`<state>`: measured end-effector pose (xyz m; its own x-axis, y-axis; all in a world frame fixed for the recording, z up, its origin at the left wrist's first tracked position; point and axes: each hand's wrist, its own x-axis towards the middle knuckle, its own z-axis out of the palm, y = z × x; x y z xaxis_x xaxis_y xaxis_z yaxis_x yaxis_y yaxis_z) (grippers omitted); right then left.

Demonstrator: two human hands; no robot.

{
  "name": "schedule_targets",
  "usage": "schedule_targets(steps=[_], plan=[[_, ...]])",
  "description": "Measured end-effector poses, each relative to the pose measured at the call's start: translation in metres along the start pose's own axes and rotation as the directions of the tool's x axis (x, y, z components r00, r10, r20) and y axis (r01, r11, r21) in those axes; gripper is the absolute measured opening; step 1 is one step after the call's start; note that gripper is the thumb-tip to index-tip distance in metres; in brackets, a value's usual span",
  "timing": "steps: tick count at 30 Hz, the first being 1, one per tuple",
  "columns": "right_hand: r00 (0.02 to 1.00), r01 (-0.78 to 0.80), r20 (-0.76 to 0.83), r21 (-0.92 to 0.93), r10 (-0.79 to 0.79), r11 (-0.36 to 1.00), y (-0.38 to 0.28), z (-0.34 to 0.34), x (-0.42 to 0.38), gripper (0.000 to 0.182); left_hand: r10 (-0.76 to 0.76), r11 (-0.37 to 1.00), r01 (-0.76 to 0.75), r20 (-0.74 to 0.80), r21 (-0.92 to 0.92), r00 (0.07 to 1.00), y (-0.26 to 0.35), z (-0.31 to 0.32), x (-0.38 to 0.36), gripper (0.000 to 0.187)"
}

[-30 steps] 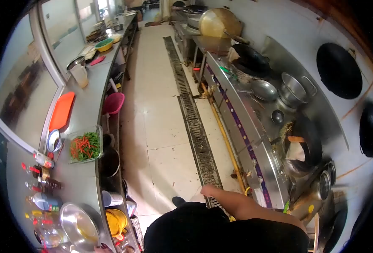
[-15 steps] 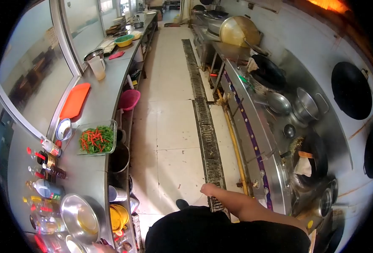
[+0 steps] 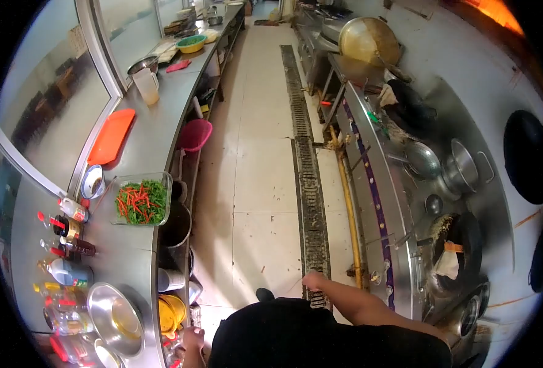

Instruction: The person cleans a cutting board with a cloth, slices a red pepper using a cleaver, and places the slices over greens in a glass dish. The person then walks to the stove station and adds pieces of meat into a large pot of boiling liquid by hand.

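Note:
My left hand (image 3: pixel 193 338) hangs beside the counter's front edge, close to the yellow containers (image 3: pixel 171 314) on the lower shelf. Its fingers look curled, and nothing shows in them. Above the floor drain, my right hand (image 3: pixel 312 281) is closed in a loose fist with no object visible. A large steel bowl (image 3: pixel 103 313) with some yellowish liquid sits on the left counter (image 3: pixel 127 260). Farther along stands a glass dish (image 3: pixel 168 208) of green leaves (image 3: pixel 155 211) topped with red strips (image 3: pixel 135 199).
Several bottles (image 3: pixel 69 273) line the window side. An orange tray (image 3: pixel 112 136), a patterned bowl (image 3: pixel 92 182) and a plastic jug (image 3: pixel 144 86) are farther along. On the right is a stove (image 3: pixel 400 260) with a wok (image 3: pixel 467 245) and a colander (image 3: pixel 460 168). A drain grate (image 3: pixel 308 184) runs along the floor.
My left hand has moved from beside the steel bowl, off the counter, toward my body. My right hand has shifted slightly right and down. The view has tilted and shifted a little.

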<state>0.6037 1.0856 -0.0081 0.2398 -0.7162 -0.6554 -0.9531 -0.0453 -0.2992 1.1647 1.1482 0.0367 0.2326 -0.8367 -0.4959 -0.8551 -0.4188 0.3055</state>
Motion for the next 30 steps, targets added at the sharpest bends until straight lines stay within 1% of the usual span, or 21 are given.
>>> schedule_targets(steps=[1, 2, 4, 5, 7, 9, 13, 14, 15, 16, 18, 19, 20, 21, 23, 24, 25, 27, 28, 29, 30], plan=[[1.0, 0.009, 0.012, 0.001, -0.009, 1.0, 0.0, -0.025, -0.008, 0.031, -0.028, 0.999, 0.027, 0.075, 0.023, 0.997, 0.017, -0.006, 0.007, 0.03], [0.995, -0.058, 0.084, 0.108, 0.049, 0.992, -0.003, -0.056, -0.018, 0.03, -0.077, 0.996, 0.081, 0.07, -0.046, 0.995, 0.043, -0.017, 0.013, 0.03], [0.979, -0.122, 0.184, 0.212, 0.083, 0.97, 0.012, -0.055, -0.01, 0.03, -0.106, 0.991, 0.112, 0.078, -0.075, 0.991, 0.046, -0.011, 0.038, 0.03], [0.988, -0.061, 0.148, 0.128, 0.041, 0.99, 0.034, -0.038, 0.008, 0.028, -0.081, 0.996, 0.085, 0.093, -0.041, 0.992, 0.037, -0.002, 0.056, 0.03], [0.992, 0.005, 0.124, 0.045, -0.011, 0.999, 0.045, -0.022, 0.024, 0.027, 0.023, 0.998, -0.019, 0.07, -0.053, 0.997, 0.082, -0.033, 0.06, 0.035], [0.963, 0.176, -0.211, 0.025, -0.167, 0.984, 0.047, -0.031, 0.034, 0.023, 0.022, 0.999, -0.018, 0.096, -0.039, 0.995, 0.118, -0.052, 0.078, 0.032], [0.944, 0.204, -0.233, -0.146, -0.234, 0.968, 0.019, -0.073, 0.057, 0.021, 0.101, 0.983, -0.133, 0.23, 0.128, 0.968, 0.138, -0.034, 0.157, 0.033], [0.99, -0.094, -0.065, 0.373, 0.127, 0.923, 0.005, -0.096, 0.062, 0.019, 0.196, 0.956, -0.241, 0.248, 0.169, 0.949, 0.145, -0.024, 0.184, 0.036], [0.9, -0.422, 0.256, 0.715, 0.352, 0.557, -0.002, -0.113, 0.07, 0.019, 0.285, 0.916, -0.344, 0.27, 0.205, 0.92, 0.151, -0.022, 0.204, 0.038], [0.899, -0.427, 0.264, 0.711, 0.35, 0.558, 0.0, -0.119, 0.079, 0.019, 0.279, 0.918, -0.35, 0.322, 0.189, 0.905, 0.176, -0.03, 0.22, 0.039], [0.945, -0.156, -0.145, 0.583, 0.291, 0.798, 0.005, -0.128, 0.092, 0.022, 0.311, 0.903, -0.401, 0.405, 0.157, 0.86, 0.25, -0.052, 0.258, 0.041], [0.942, -0.16, -0.15, 0.586, 0.3, 0.794, 0.016, -0.13, 0.105, 0.022, 0.357, 0.88, -0.455, 0.437, 0.139, 0.825, 0.28, -0.06, 0.279, 0.04], [0.977, -0.148, -0.096, 0.33, 0.189, 0.932, 0.035, -0.124, 0.116, 0.021, 0.373, 0.871, -0.472, 0.441, 0.136, 0.816, 0.303, -0.066, 0.296, 0.04], [0.995, -0.103, -0.013, 0.045, 0.103, 0.994, 0.054, -0.122, 0.122, 0.02, 0.401, 0.841, -0.522, 0.482, 0.144, 0.779, 0.332, -0.072, 0.316, 0.04], [0.953, -0.294, 0.005, 0.231, 0.301, 0.927, 0.085, -0.114, 0.135, 0.02, 0.482, 0.78, -0.614, 0.509, 0.121, 0.713, 0.413, -0.097, 0.353, 0.039], [0.956, -0.137, -0.218, 0.257, 0.195, 0.957, 0.096, -0.115, 0.133, 0.02, 0.531, 0.736, -0.668, 0.518, 0.111, 0.671, 0.451, -0.113, 0.368, 0.039], [0.904, 0.029, -0.419, 0.25, 0.081, 0.968, 0.106, -0.118, 0.132, 0.02, 0.563, 0.695, -0.712, 0.536, 0.105, 0.629, 0.483, -0.124, 0.384, 0.039], [0.968, -0.167, -0.124, 0.325, 0.217, 0.931, 0.124, -0.132, 0.152, 0.021, 0.579, 0.661, -0.739, 0.537, 0.131, 0.613, 0.534, -0.135, 0.422, 0.04], [0.969, -0.161, -0.127, 0.332, 0.213, 0.93, 0.12, -0.143, 0.162, 0.021, 0.594, 0.629, -0.764, 0.544, 0.147, 0.593, 0.556, -0.139, 0.441, 0.042], [0.84, -0.394, 0.126, 0.81, 0.528, 0.434, 0.118, -0.155, 0.17, 0.02, 0.591, 0.63, -0.761, 0.541, 0.154, 0.598, 0.577, -0.144, 0.459, 0.042], [0.654, -0.417, 0.503, 0.863, 0.565, -0.286, 0.121, -0.166, 0.183, 0.019, 0.627, 0.615, -0.776, 0.509, 0.14, 0.589, 0.597, -0.149, 0.478, 0.042]])
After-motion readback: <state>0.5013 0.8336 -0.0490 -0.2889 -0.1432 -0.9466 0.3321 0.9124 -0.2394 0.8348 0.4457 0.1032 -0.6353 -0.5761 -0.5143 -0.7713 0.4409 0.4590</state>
